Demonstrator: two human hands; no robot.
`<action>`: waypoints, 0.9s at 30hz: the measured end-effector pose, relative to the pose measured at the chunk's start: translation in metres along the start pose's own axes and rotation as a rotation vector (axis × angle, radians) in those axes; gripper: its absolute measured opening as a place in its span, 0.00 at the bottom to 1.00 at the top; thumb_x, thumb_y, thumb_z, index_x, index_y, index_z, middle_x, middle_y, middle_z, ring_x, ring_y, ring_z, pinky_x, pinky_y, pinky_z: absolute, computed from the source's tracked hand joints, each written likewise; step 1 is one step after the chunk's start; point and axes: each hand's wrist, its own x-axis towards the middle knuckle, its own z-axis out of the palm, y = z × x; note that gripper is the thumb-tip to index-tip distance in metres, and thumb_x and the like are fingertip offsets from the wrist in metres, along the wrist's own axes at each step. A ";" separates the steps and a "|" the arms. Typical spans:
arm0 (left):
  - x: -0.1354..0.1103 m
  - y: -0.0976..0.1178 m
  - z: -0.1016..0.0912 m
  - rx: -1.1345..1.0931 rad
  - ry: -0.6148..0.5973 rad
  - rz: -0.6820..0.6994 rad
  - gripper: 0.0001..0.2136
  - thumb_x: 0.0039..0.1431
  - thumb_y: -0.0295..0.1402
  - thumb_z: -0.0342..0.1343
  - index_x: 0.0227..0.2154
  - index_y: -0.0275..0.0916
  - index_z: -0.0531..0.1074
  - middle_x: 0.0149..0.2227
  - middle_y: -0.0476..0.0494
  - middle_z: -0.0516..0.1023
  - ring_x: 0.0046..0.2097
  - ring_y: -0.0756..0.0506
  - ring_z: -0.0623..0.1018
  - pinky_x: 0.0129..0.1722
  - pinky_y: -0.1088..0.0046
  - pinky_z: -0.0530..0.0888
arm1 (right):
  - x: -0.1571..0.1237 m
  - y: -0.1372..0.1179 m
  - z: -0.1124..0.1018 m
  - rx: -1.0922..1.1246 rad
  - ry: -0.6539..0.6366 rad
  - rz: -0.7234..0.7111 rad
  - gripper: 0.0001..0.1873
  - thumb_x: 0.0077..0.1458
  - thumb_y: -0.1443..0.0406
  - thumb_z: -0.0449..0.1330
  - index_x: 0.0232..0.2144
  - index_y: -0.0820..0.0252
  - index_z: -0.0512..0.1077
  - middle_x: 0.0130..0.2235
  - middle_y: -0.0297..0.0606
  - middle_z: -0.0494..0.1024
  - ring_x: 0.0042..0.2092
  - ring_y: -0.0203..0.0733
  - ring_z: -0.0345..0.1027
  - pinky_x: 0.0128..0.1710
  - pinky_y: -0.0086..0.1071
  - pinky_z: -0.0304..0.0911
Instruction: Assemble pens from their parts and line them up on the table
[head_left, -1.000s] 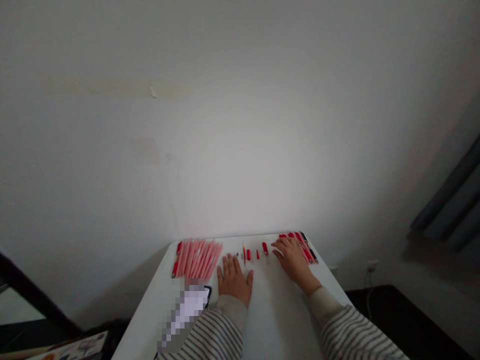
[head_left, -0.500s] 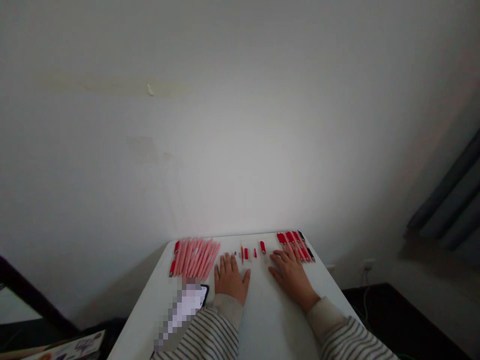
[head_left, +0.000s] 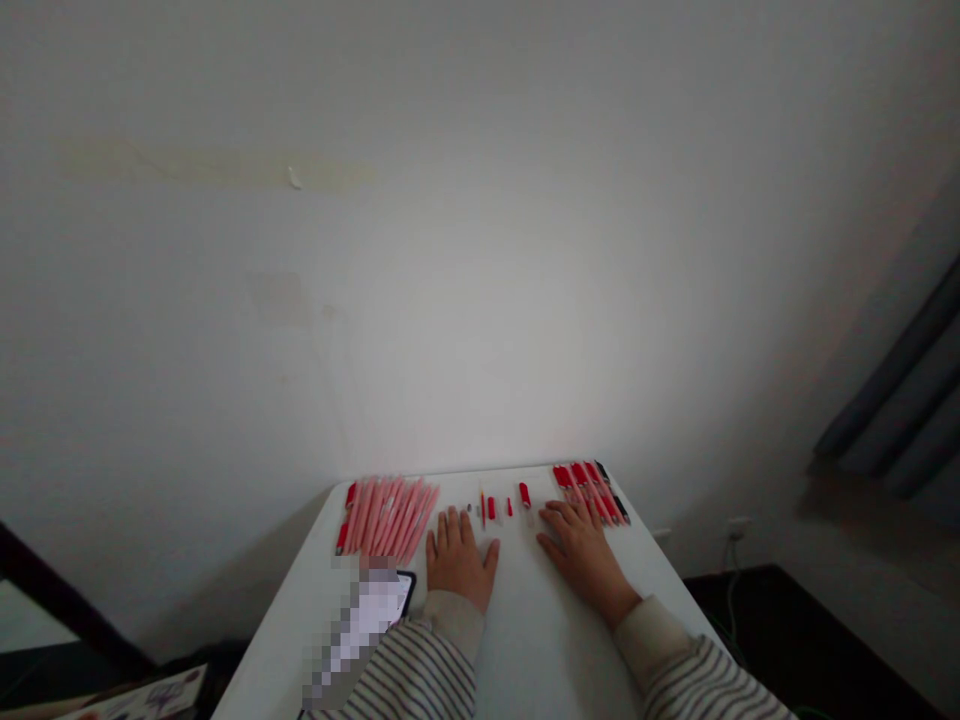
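Note:
My left hand [head_left: 457,560] lies flat on the white table [head_left: 536,640], fingers spread, holding nothing. My right hand [head_left: 581,550] rests palm down with its fingers apart, close to a row of red and black pens [head_left: 592,492]. Between the hands, toward the far edge, lie loose pen parts: a thin red refill [head_left: 483,508], a short red piece [head_left: 492,508], a smaller red piece [head_left: 510,507] and a red pen barrel part with a clear end [head_left: 525,496]. Left of my left hand is a bundle of pink pen-like sticks [head_left: 386,515].
A phone [head_left: 367,625], partly blurred out, lies at the table's left, beside my left sleeve. The wall [head_left: 480,300] stands right behind the far edge. A dark curtain [head_left: 900,400] hangs at the right, with a wall socket [head_left: 739,528] below.
The view has shifted very slightly. Both hands keep the same flat pose, and the pens and parts stay where they were.

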 end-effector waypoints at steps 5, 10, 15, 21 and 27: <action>0.000 -0.001 0.001 -0.003 0.009 0.012 0.32 0.61 0.47 0.38 0.62 0.29 0.55 0.67 0.32 0.52 0.67 0.36 0.53 0.65 0.51 0.53 | -0.001 0.003 0.003 0.021 0.013 -0.022 0.17 0.59 0.59 0.54 0.50 0.53 0.70 0.53 0.40 0.72 0.55 0.50 0.61 0.58 0.49 0.54; 0.000 -0.001 0.002 -0.001 0.026 0.012 0.32 0.61 0.46 0.39 0.62 0.30 0.55 0.67 0.32 0.53 0.67 0.36 0.54 0.65 0.52 0.53 | -0.001 0.004 0.005 0.020 0.028 -0.020 0.16 0.59 0.59 0.55 0.49 0.52 0.70 0.52 0.39 0.72 0.55 0.49 0.62 0.58 0.48 0.54; 0.000 -0.001 0.002 -0.004 0.023 0.014 0.32 0.61 0.46 0.39 0.62 0.30 0.55 0.67 0.32 0.53 0.67 0.36 0.54 0.65 0.52 0.53 | -0.002 0.002 0.005 0.017 0.034 -0.011 0.16 0.59 0.60 0.55 0.49 0.53 0.70 0.52 0.39 0.72 0.55 0.50 0.61 0.59 0.49 0.53; 0.001 -0.001 0.003 -0.007 0.011 0.004 0.32 0.61 0.47 0.38 0.63 0.30 0.54 0.67 0.34 0.52 0.68 0.36 0.53 0.65 0.52 0.52 | 0.003 0.005 0.007 0.067 0.120 -0.017 0.15 0.59 0.60 0.55 0.48 0.53 0.71 0.52 0.40 0.72 0.57 0.51 0.57 0.59 0.50 0.53; 0.000 -0.002 0.002 0.003 0.010 0.010 0.32 0.61 0.47 0.37 0.63 0.30 0.54 0.67 0.32 0.52 0.68 0.36 0.53 0.65 0.52 0.53 | 0.026 -0.001 -0.002 0.106 0.157 -0.022 0.12 0.59 0.61 0.55 0.45 0.53 0.73 0.52 0.40 0.72 0.55 0.50 0.57 0.57 0.49 0.55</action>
